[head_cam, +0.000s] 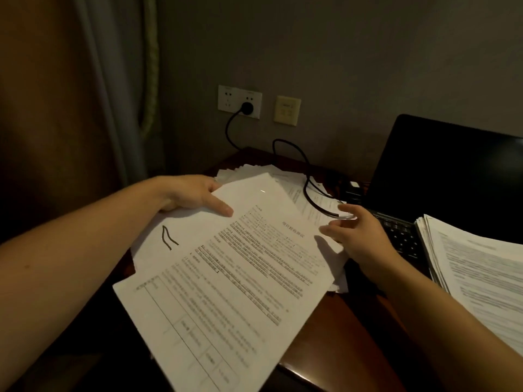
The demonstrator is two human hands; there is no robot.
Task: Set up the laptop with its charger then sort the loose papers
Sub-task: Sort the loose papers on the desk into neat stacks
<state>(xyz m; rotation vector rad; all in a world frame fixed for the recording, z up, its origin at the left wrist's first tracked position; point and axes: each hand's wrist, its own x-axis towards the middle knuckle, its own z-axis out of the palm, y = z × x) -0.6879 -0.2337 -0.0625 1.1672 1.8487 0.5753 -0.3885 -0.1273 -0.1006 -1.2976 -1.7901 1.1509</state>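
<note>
The white printed paper sheets (226, 278) at centre are thin, smooth and matt. The reddish-brown wooden worktop (348, 329) at lower middle is polished and glossy. The black laptop (452, 176) at right has a faintly shiny screen. The black charger cable (307, 178) looks like smooth rubber, the white wall socket plate (239, 101) smooth plastic, and the grey-green curtain (113, 80) at upper left soft cloth.

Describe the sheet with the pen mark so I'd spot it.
From the laptop on the right, look left to the papers the left hand holds. It is the sheet under the printed top page, alone bearing a bold black scribble.
</note>
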